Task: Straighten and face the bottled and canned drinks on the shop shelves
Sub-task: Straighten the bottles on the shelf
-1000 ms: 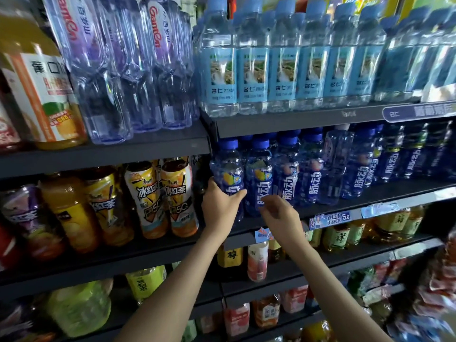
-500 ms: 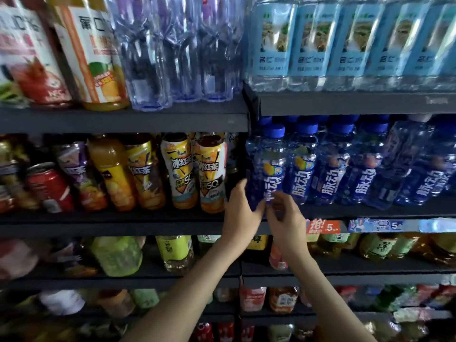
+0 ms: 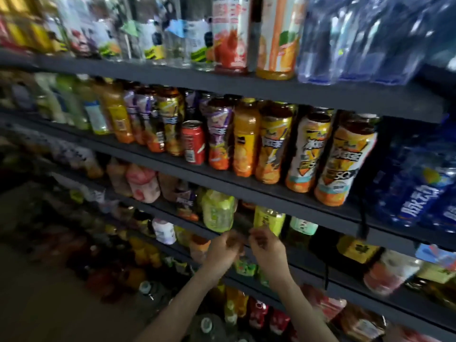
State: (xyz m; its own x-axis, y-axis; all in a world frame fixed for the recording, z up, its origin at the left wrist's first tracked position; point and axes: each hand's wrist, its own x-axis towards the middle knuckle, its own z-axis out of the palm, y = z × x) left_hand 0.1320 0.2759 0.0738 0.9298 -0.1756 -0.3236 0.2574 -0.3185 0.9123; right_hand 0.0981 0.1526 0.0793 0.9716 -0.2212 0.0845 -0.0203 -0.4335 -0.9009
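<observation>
Dark shop shelves hold rows of drinks; the picture is smeared by motion. My left hand (image 3: 223,245) and my right hand (image 3: 265,245) hover close together in front of the third shelf's edge (image 3: 308,261), fingers loosely curled, with nothing in them. Just above them stand a pale green bottle (image 3: 218,211) and a yellow-green bottle (image 3: 269,219). One shelf up, iced tea bottles (image 3: 343,164) with orange and white labels lean slightly, beside a lone red can (image 3: 193,141) among orange juice bottles (image 3: 245,141). Blue sports drink bottles (image 3: 419,188) fill the far right.
The top shelf carries large juice bottles (image 3: 277,38) and clear water bottles (image 3: 357,38). Lower shelves hold small pink, yellow and red drinks (image 3: 143,183). A bare tan floor (image 3: 49,304) lies at lower left.
Both hands have left the blue sports drink bottles and dropped to the shelf below. The view has swung left, so the blue bottles now sit at the far right.
</observation>
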